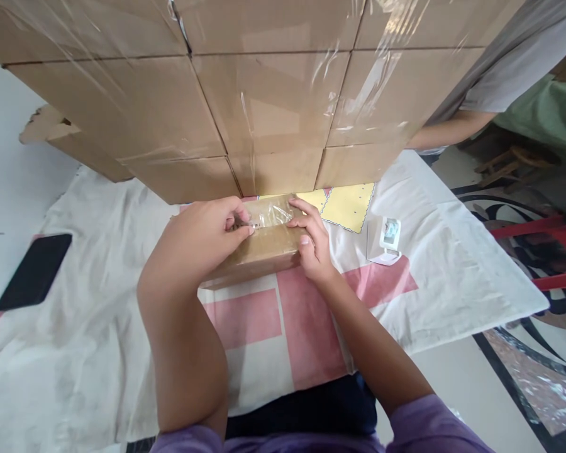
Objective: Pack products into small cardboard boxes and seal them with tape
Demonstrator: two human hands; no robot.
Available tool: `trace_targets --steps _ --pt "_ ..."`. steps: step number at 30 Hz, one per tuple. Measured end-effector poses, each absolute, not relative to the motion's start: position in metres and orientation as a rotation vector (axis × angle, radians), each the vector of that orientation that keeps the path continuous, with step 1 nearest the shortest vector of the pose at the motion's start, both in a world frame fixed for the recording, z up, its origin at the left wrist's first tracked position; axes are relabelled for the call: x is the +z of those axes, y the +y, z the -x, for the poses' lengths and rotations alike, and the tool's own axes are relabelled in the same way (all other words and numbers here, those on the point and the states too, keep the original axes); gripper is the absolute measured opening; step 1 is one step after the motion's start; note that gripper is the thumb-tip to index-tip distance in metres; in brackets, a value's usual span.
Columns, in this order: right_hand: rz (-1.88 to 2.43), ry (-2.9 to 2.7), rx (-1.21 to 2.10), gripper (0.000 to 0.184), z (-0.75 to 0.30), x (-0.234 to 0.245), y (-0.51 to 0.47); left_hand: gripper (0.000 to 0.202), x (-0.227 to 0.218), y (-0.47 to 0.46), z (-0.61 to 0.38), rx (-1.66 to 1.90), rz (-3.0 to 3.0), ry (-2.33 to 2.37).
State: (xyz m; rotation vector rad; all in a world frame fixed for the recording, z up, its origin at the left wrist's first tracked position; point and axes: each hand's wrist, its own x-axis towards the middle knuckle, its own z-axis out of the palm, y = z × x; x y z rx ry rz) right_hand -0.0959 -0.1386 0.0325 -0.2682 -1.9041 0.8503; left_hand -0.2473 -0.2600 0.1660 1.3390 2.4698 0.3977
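Note:
A small brown cardboard box (264,245) lies in front of me on the cloth-covered table. Shiny clear tape (274,216) runs along its top, wrinkled in places. My left hand (212,229) is over the box's left part, thumb and fingertips pinched together at the tape's left end. At the opposite end, my right hand (314,240) grips the box, its fingers bent over the top and its thumb on the near edge. The far left corner of the box is hidden behind my left hand.
Large taped cartons (273,94) are stacked just behind the box. A black phone (34,272) lies far left. Yellow printed card (351,204) and a small white box-like item (384,240) are to the right. Another person's arm (453,129) reaches behind the cartons.

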Motion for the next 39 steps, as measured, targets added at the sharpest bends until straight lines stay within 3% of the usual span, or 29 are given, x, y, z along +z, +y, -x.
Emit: trace_targets --steps 19,25,32,39 --pt "0.26 -1.884 0.832 0.034 0.096 0.032 -0.142 0.01 0.156 -0.257 0.251 0.543 -1.336 2.442" --pt "0.297 -1.884 0.802 0.036 0.097 0.032 -0.145 0.036 0.151 -0.257 0.259 0.607 -1.165 2.567" --pt "0.283 -1.881 0.794 0.034 0.095 0.03 -0.145 0.024 0.148 -0.249 0.257 0.669 -1.149 2.705" --pt "0.281 -1.867 0.825 0.033 0.097 0.028 -0.144 0.041 0.162 -0.279 0.252 0.421 -1.272 2.527"
